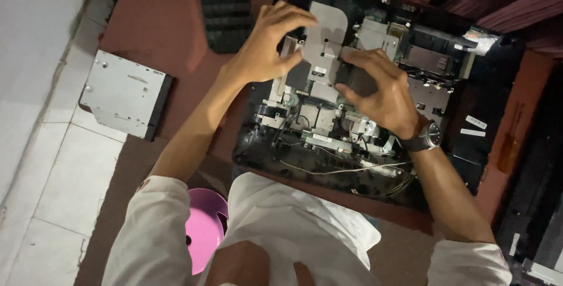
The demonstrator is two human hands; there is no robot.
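An opened all-in-one computer chassis (492, 81) lies flat on a red-brown surface, its boards and cables exposed. A grey metal shield plate (326, 40) sits over the middle of it. My left hand (271, 43) grips the plate's left edge, fingers curled over the top. My right hand (381, 89), with a wristwatch (427, 139) on the wrist, presses on the plate's lower right part, fingers pinching its edge. Loose white and grey wires (346, 169) run along the chassis's near side.
A silver optical drive (124, 94) lies to the left on the red mat. A black keyboard (224, 7) is at the top. A pink stool (205, 227) stands by my knee. An orange-handled screwdriver (511, 139) lies right of the chassis. White floor tiles (64, 180) lie at left.
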